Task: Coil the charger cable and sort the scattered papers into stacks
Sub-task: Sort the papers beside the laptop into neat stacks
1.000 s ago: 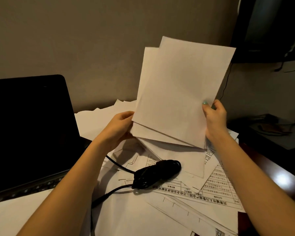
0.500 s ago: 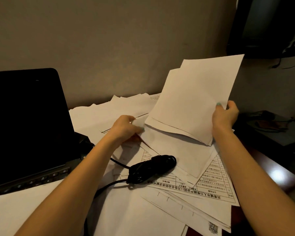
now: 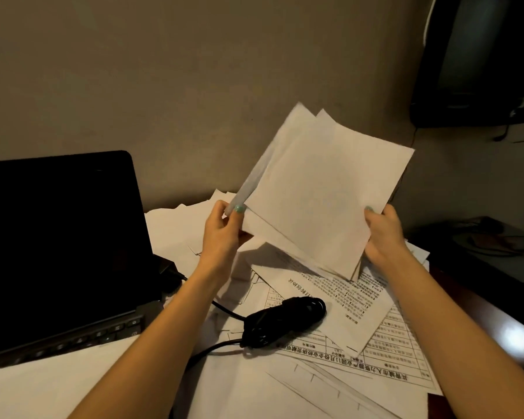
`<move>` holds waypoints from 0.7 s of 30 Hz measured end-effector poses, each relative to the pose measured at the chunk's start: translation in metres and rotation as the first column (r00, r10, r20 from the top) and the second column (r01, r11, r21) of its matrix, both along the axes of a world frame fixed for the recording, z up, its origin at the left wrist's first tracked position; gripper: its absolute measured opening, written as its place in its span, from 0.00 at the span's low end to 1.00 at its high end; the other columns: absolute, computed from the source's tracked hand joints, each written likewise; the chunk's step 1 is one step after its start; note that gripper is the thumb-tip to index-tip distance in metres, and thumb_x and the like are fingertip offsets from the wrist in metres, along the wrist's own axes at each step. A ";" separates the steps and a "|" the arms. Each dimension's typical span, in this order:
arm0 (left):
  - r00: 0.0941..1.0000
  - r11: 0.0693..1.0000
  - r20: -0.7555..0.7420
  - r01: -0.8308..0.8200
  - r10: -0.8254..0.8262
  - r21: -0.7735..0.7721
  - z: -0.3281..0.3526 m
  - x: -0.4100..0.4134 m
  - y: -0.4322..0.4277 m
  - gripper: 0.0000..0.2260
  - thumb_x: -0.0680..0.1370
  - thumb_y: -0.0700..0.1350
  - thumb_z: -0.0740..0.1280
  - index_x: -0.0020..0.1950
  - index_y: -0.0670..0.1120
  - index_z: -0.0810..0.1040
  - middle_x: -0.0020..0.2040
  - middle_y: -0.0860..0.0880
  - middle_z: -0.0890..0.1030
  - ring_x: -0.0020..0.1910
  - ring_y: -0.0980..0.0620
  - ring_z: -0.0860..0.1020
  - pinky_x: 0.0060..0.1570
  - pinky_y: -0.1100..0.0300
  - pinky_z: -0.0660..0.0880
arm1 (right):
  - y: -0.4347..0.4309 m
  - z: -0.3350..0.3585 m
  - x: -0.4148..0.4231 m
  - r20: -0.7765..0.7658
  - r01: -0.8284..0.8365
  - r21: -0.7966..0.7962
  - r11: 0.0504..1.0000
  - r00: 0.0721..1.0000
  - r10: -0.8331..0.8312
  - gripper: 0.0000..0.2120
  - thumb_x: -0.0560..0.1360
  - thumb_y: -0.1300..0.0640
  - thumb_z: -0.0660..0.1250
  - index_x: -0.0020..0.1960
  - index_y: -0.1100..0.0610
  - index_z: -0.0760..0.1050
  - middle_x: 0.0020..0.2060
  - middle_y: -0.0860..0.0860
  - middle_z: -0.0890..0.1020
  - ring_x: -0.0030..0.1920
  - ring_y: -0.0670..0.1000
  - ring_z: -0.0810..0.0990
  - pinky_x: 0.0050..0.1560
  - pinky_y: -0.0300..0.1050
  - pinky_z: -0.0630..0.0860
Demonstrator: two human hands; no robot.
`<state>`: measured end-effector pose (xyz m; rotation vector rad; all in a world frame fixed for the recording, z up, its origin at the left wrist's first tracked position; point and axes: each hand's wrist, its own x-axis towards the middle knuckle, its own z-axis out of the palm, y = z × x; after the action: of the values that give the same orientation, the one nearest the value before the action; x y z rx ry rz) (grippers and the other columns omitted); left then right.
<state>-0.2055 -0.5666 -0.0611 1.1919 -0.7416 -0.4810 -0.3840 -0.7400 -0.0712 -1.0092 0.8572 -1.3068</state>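
Both hands lift a loose sheaf of white paper sheets (image 3: 321, 204): left hand (image 3: 224, 228) pinches its left corner, right hand (image 3: 381, 234) its right edge. The bundled black charger cable (image 3: 282, 322) lies nearer, on scattered printed forms (image 3: 360, 313). Fanned, unevenly held sheets may slip out.

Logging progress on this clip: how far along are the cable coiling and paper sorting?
Done: the cable lies bundled on the papers. In hand: the left hand and right hand grip a few sheets, raised. Left: the papers beneath lie scattered; no tidy stack shows.
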 end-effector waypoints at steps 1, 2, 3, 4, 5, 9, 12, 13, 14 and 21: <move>1.000 1.000 0.002 0.020 -0.020 0.014 0.000 -0.001 0.001 0.06 0.83 0.46 0.59 0.48 0.45 0.70 0.45 0.45 0.76 0.44 0.49 0.77 0.44 0.58 0.81 | 0.002 0.000 0.001 -0.002 -0.004 -0.024 1.000 1.000 0.004 0.07 0.80 0.66 0.59 0.56 0.57 0.69 0.43 0.51 0.77 0.42 0.50 0.77 0.46 0.48 0.77; 0.999 0.999 0.010 0.031 -0.032 0.044 0.001 0.000 0.001 0.07 0.83 0.48 0.58 0.48 0.46 0.70 0.47 0.46 0.77 0.46 0.49 0.78 0.44 0.57 0.81 | 0.006 0.001 0.002 -0.016 -0.001 -0.063 0.998 1.000 0.000 0.07 0.80 0.66 0.60 0.55 0.57 0.70 0.43 0.51 0.77 0.41 0.50 0.77 0.45 0.47 0.77; 0.999 0.996 0.025 0.037 -0.039 0.078 0.001 0.000 0.001 0.10 0.83 0.50 0.57 0.49 0.46 0.71 0.48 0.47 0.78 0.47 0.50 0.78 0.44 0.57 0.81 | 0.007 0.001 0.002 -0.035 0.014 -0.116 0.993 0.999 -0.018 0.07 0.79 0.67 0.60 0.53 0.56 0.71 0.43 0.50 0.78 0.42 0.49 0.78 0.45 0.47 0.77; 0.998 0.994 0.038 0.038 -0.042 0.104 0.002 0.001 0.000 0.13 0.83 0.53 0.56 0.49 0.45 0.73 0.48 0.47 0.78 0.46 0.50 0.78 0.44 0.59 0.80 | 0.009 0.002 0.000 -0.073 0.031 -0.181 0.983 0.996 -0.045 0.07 0.79 0.66 0.61 0.53 0.55 0.72 0.44 0.50 0.78 0.43 0.49 0.78 0.47 0.48 0.77; 0.998 0.992 0.047 0.037 -0.043 0.122 0.003 0.000 0.001 0.16 0.82 0.54 0.55 0.50 0.44 0.74 0.47 0.47 0.78 0.45 0.51 0.78 0.42 0.60 0.79 | 0.008 0.003 0.000 -0.105 0.040 -0.253 0.967 0.992 -0.069 0.07 0.79 0.66 0.61 0.53 0.55 0.72 0.45 0.49 0.78 0.45 0.48 0.78 0.50 0.50 0.77; 0.981 0.990 0.196 -0.037 0.010 0.137 0.006 0.002 0.003 0.14 0.80 0.55 0.62 0.53 0.45 0.78 0.48 0.49 0.81 0.46 0.52 0.78 0.42 0.57 0.77 | 0.020 0.011 0.001 -0.155 -0.020 -0.408 0.913 0.987 -0.047 0.08 0.80 0.63 0.61 0.48 0.51 0.71 0.48 0.52 0.79 0.51 0.53 0.78 0.59 0.56 0.75; 0.965 0.987 0.262 -0.054 0.012 0.153 0.007 0.008 0.006 0.06 0.78 0.49 0.68 0.51 0.48 0.78 0.50 0.48 0.81 0.49 0.48 0.79 0.48 0.51 0.78 | 0.031 0.016 0.002 -0.123 -0.034 -0.474 0.880 0.992 -0.028 0.08 0.81 0.61 0.60 0.52 0.48 0.71 0.53 0.54 0.80 0.54 0.54 0.79 0.61 0.57 0.75; 0.967 0.987 0.256 -0.039 -0.002 0.155 0.009 0.011 0.007 0.04 0.77 0.47 0.69 0.51 0.50 0.77 0.49 0.50 0.81 0.49 0.49 0.79 0.47 0.55 0.79 | 0.033 0.016 0.002 -0.102 -0.017 -0.508 0.861 0.994 -0.041 0.07 0.81 0.60 0.60 0.56 0.49 0.71 0.55 0.53 0.80 0.56 0.52 0.79 0.62 0.55 0.75; 0.966 0.989 0.257 -0.023 -0.017 0.149 0.011 0.014 0.008 0.06 0.76 0.45 0.70 0.51 0.52 0.76 0.49 0.51 0.81 0.49 0.51 0.80 0.44 0.59 0.80 | 0.037 0.019 0.002 -0.082 0.004 -0.537 0.844 0.995 -0.057 0.10 0.81 0.58 0.60 0.62 0.51 0.70 0.59 0.51 0.78 0.58 0.49 0.78 0.63 0.51 0.75; 0.945 0.994 0.315 0.057 -0.082 0.088 0.023 0.013 0.012 0.14 0.75 0.43 0.71 0.59 0.43 0.78 0.52 0.47 0.83 0.49 0.49 0.82 0.46 0.59 0.81 | 0.045 0.025 -0.002 -0.053 0.078 -0.617 0.783 0.989 -0.141 0.05 0.82 0.58 0.58 0.50 0.57 0.71 0.39 0.58 0.74 0.35 0.41 0.70 0.38 0.37 0.69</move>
<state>-0.1926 -0.5550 -0.0381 1.3375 -1.0530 -0.3812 -0.3863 -0.6950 -0.0461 -1.5628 0.5633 -1.7032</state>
